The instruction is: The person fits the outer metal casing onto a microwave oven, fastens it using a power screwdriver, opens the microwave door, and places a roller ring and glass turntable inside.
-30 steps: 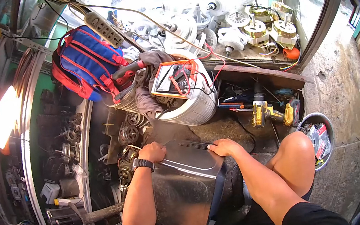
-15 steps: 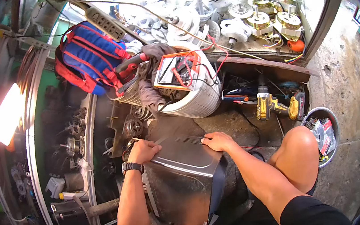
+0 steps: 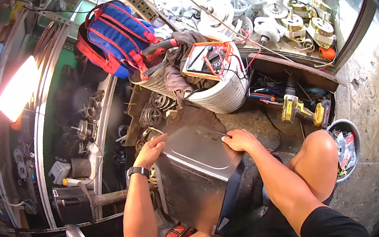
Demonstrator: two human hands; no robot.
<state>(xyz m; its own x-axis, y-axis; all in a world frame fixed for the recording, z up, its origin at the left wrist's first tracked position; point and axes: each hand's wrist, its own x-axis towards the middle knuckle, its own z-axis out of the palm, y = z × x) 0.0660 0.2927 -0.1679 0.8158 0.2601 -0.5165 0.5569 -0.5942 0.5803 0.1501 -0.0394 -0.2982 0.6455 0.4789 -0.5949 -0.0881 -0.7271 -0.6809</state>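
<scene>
A dark, glossy box-shaped casing (image 3: 194, 179) with vent slots in its top stands tilted between my legs. My left hand (image 3: 150, 151), with a black watch on its wrist, is at the casing's upper left edge, fingers extended and apart. On the right, my right hand (image 3: 239, 140) grips the top edge beside the vent slots, its thumb on the upper face and its other fingers partly hidden. Below the casing, a red and black object (image 3: 178, 235) lies near my leg.
A white basket (image 3: 225, 97) bears a cloth and a multimeter (image 3: 208, 60). Beside it are a blue and red backpack (image 3: 118, 37) and a yellow drill (image 3: 294, 108). A bucket (image 3: 356, 145) of small parts stands right of my knee; metal shelves (image 3: 42, 151) line the left.
The view has shifted, so the surroundings appear farther right and higher. My left hand's fingers have spread and lifted slightly at the casing's edge. My right hand stays on the casing.
</scene>
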